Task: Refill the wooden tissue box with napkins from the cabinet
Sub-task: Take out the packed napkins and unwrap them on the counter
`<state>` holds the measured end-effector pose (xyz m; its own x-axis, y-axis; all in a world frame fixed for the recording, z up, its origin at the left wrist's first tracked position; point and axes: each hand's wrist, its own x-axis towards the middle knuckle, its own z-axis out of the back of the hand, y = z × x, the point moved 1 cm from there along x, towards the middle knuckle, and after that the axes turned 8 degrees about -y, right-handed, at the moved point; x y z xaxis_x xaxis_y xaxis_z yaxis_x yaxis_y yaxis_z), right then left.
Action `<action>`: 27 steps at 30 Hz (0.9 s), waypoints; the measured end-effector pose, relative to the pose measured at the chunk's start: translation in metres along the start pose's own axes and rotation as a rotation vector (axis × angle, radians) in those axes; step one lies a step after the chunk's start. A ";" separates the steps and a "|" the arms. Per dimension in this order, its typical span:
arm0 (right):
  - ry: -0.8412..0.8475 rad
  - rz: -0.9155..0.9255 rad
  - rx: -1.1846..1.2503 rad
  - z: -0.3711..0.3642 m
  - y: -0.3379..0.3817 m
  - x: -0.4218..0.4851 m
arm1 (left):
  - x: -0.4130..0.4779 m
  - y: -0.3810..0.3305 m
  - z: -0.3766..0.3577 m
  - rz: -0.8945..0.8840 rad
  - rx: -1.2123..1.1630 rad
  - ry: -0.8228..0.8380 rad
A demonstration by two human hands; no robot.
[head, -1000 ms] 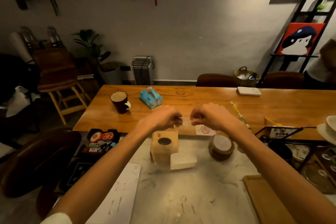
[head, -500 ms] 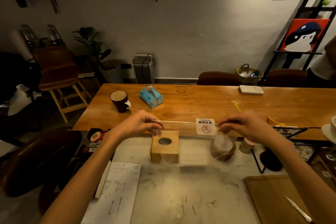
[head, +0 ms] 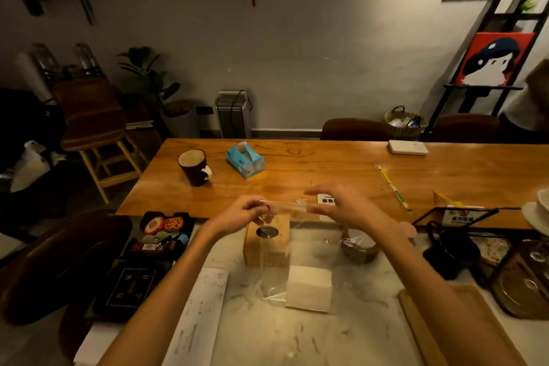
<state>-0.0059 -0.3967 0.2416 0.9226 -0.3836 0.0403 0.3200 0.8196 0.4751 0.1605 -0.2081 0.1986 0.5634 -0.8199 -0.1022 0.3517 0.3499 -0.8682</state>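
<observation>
Both hands are raised over the marble worktop (head: pixel 297 336), a pale slab with grey veins.

The left hand (head: pixel 243 214) has its fingers curled tight, pinching one end of the top edge of a clear plastic bag (head: pixel 271 282). The right hand (head: pixel 347 208) takes the other end between thumb and fingers. Its other fingers are looser and partly spread. The rim is pulled into a thin, taut line between the two hands.

The film is glossy and crinkled. It hangs down in front of the wooden tissue box (head: pixel 267 249), and its lower end reaches the marble.

The napkins (head: pixel 309 287) are a flat, square white stack with a matte surface. They lie at the bag's lower end on the worktop, apparently inside the film, just in front of the box and to its right.

The tissue box is a light-wood cube, standing upright, with a dark oval hole in its top face.

Also on the marble:
- a low round wooden container (head: pixel 359 246) right of the box
- a printed paper sheet (head: pixel 202 315) at the left
- a wooden board (head: pixel 445 330) at the right

On the long wooden table (head: pixel 326 175) beyond, which is orange and polished:
- a dark mug (head: pixel 193 168)
- a blue tissue pack (head: pixel 245 159)
</observation>
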 end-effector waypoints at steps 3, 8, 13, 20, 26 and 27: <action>0.034 0.085 -0.035 -0.017 0.022 0.019 | -0.001 0.000 0.002 -0.035 -0.051 -0.025; 0.069 0.064 0.156 -0.006 0.035 0.037 | -0.013 0.005 -0.005 0.007 -0.234 -0.022; -0.418 0.271 -0.092 0.008 0.041 0.033 | -0.013 -0.024 -0.008 0.006 -0.410 -0.063; -0.599 0.505 -0.112 0.028 0.077 0.013 | -0.013 -0.093 0.013 -0.176 -0.335 -0.100; -0.579 0.585 -0.031 0.041 0.090 0.026 | -0.020 -0.114 0.037 -0.249 -0.137 -0.153; -0.588 0.595 -0.008 0.043 0.092 0.027 | -0.022 -0.116 0.040 -0.255 -0.125 -0.167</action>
<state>0.0390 -0.3498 0.3240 0.6763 -0.0436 0.7353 -0.1813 0.9577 0.2235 0.1371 -0.2128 0.3204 0.5873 -0.7849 0.1978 0.4081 0.0762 -0.9097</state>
